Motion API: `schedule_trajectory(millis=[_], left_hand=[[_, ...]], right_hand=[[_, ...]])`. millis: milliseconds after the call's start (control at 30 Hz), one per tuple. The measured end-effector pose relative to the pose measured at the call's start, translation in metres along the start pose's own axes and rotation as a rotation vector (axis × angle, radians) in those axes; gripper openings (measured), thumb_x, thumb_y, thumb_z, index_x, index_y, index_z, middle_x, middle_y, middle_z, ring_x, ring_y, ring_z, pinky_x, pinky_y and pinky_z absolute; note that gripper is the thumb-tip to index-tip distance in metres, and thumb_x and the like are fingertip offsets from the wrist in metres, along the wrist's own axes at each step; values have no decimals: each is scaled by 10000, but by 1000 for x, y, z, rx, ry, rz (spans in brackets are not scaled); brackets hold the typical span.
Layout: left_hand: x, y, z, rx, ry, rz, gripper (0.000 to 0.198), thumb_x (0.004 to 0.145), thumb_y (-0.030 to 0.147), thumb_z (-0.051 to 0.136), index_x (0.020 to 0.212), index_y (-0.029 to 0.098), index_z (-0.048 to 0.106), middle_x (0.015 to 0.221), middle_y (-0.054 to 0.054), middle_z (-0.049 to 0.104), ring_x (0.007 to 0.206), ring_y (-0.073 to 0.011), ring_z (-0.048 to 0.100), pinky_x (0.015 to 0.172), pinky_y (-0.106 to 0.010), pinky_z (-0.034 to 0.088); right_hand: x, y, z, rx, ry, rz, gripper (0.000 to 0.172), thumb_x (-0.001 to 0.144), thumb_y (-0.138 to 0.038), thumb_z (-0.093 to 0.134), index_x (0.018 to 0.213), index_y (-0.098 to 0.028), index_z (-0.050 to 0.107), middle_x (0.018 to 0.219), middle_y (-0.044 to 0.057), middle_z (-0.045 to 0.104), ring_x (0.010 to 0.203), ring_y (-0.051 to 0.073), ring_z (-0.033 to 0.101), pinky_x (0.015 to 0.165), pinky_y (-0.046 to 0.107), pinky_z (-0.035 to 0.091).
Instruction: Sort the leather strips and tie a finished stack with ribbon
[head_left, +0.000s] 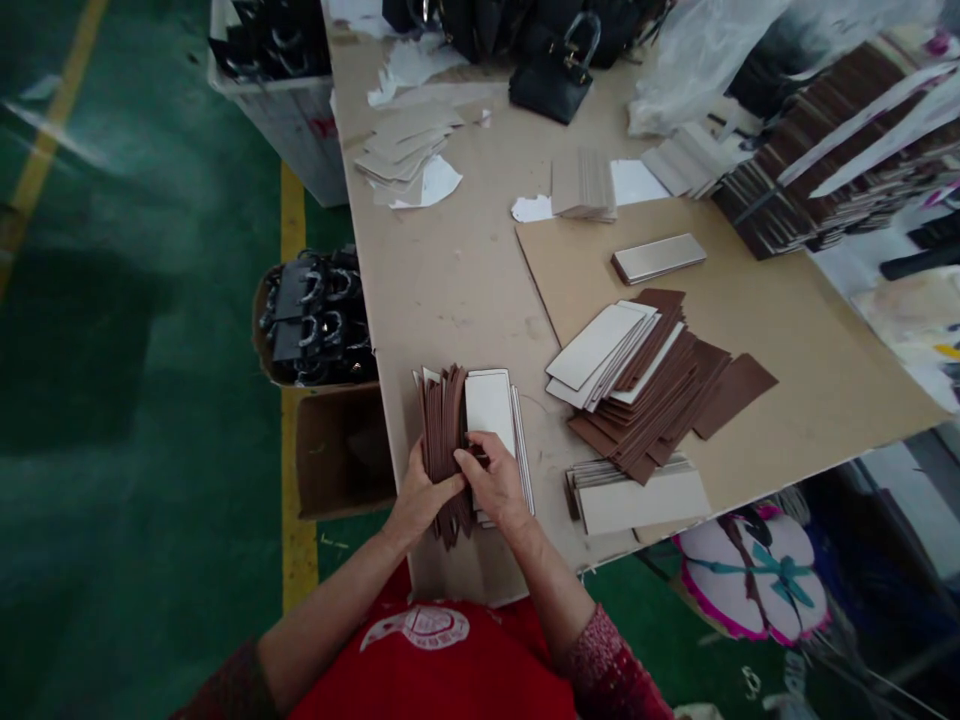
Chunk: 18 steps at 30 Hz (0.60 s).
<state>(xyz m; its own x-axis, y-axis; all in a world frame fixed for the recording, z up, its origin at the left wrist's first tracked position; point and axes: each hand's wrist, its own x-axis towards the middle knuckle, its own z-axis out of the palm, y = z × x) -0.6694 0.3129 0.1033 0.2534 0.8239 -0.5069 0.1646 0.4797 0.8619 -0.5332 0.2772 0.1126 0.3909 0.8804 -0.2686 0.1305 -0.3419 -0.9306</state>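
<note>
A stack of thin brown leather-like panels (444,420) stands on edge near the front left of the table. My left hand (424,495) is wrapped around its left side and front, thumb across the panels. My right hand (493,482) has its thumb and forefinger closed at the stack's right edge, on a brown panel there; the exact grip is partly hidden. Under and beside my right hand lie several white-faced panels (489,395), overlapping. Farther right, a fanned pile of brown panels (675,385) mixes with white-faced ones (600,345).
Light panels (645,500) lie at the table's front edge, and a small stack (660,258) lies behind the pile. Black handbags (551,85) stand at the back. Boxes of black bags (319,320) sit left of the table. A patterned cushion (757,570) is at lower right.
</note>
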Motion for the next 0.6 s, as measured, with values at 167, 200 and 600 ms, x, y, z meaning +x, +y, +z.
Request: schedule_trajectory(millis=[167,200,600], left_hand=[[1,-4,-10,-97,-74,-4,1011,657,300,860,1493,194,301,1311,-133,605,1176,-300,609,1035,-443,499],[1,-4,-12,-134,-106,-2,991,685,302,844,1500,202,290,1329,-133,598,1193,-301,602,1046,-451,492],[5,-8,-18,-280,-149,-28,775,806,310,746,1472,227,360,1336,-109,606,1205,-276,596,1065,-452,473]], right_hand=[[1,5,5,77,-40,136,396,787,-363,691,1143,-192,657,985,27,663,893,151,608,870,302,515],[2,7,5,102,-45,156,411,782,-375,696,1151,-196,655,956,20,665,879,149,608,855,297,520],[7,10,5,180,-88,233,484,724,-419,745,1145,-195,664,897,7,667,866,149,616,838,293,515]])
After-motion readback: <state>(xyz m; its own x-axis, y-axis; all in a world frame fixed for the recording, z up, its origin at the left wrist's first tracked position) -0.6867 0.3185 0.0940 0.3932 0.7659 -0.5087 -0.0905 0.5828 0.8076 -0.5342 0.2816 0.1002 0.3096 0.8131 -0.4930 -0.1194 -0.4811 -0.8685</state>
